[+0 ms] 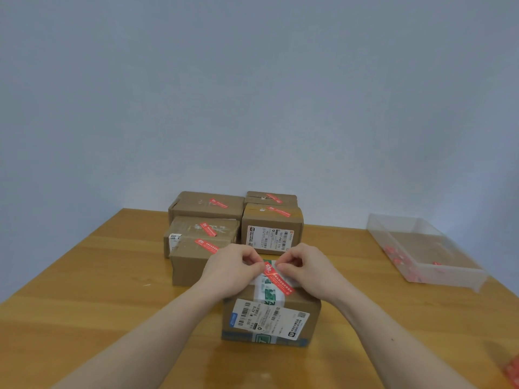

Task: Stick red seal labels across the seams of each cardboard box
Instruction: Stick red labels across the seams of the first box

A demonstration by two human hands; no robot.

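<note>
A cardboard box (271, 318) with green-and-white tape and a white shipping label stands nearest to me on the wooden table (98, 290). A red seal label (278, 277) lies slanted across its taped top seam. My left hand (233, 269) and my right hand (304, 272) are both over the box top, fingers curled, with the fingertips pinching or pressing the label's far end. Behind stand several more boxes (203, 238), each bearing a red seal label.
A clear plastic bin (421, 251) with red labels inside sits at the right side of the table. A red object (512, 369) shows at the bottom right edge. A plain wall rises behind the table.
</note>
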